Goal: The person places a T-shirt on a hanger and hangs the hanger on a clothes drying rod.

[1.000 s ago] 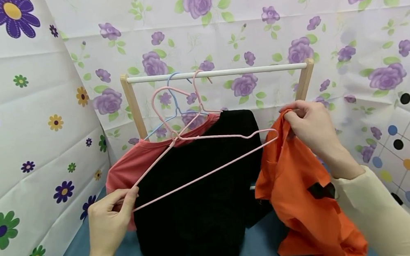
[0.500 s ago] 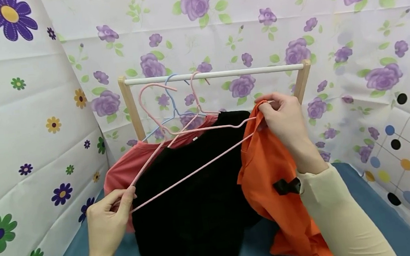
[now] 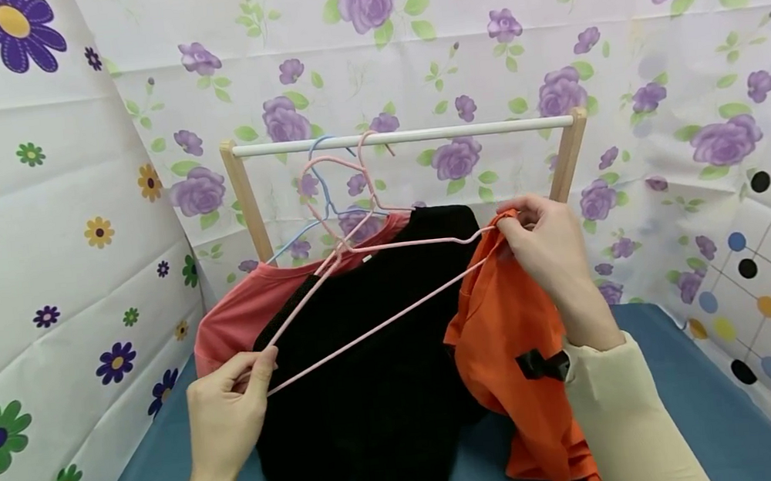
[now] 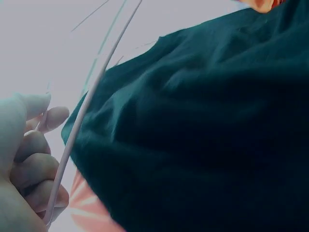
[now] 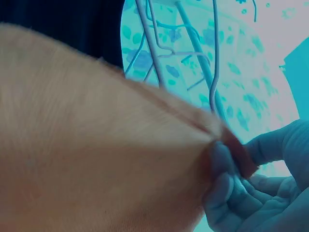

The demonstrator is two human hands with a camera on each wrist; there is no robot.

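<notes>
My left hand (image 3: 231, 414) grips the left corner of a pink clothes hanger (image 3: 393, 319), which is tilted with its hook up. At the other side, my right hand (image 3: 545, 252) pinches the edge of an orange garment (image 3: 508, 360) that hangs down below it. The hanger's right end goes in behind the orange cloth, and its tip is hidden there. In the right wrist view the pinched cloth edge (image 5: 236, 150) shows between thumb and fingers, with the hanger wire (image 5: 216, 58) running in behind it. The left wrist view shows fingers curled at the hanger wire (image 4: 79, 116).
Behind the hands stands a rack with a white rail (image 3: 417, 136) and wooden posts (image 3: 568, 153). A black garment (image 3: 377, 365) and a coral-pink shirt (image 3: 246, 312) hang there; a blue hanger (image 3: 325, 192) and another pink hanger hook over the rail. A blue cloth (image 3: 707, 395) covers the table.
The right hand has brought the orange garment leftward onto the hanger's right end, which earlier showed bare. The left hand and hanger have shifted slightly right in the last half second.
</notes>
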